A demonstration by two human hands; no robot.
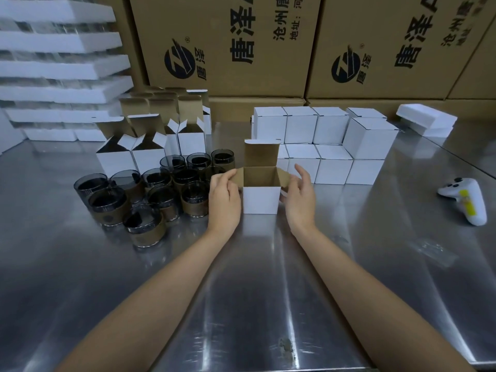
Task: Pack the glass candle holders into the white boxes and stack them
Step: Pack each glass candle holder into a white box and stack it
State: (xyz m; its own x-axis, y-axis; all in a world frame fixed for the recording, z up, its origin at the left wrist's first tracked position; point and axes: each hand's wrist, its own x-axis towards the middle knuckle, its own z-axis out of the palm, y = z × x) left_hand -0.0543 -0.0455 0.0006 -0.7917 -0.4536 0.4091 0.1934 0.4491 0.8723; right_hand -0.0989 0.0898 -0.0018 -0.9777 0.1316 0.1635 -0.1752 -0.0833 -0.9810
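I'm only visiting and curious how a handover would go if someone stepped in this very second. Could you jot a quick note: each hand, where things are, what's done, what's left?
Left hand pinches the left flap of the open box; right hand is open beside its right flap.
That box stands on the steel table, lid flap up, no holder visible inside.
Glass candle holders stand clustered to its left, with spare open boxes behind them.
Done: closed boxes stacked two high behind it, to the right.
Left: fill this box, close it, stack it, then the remaining holders.
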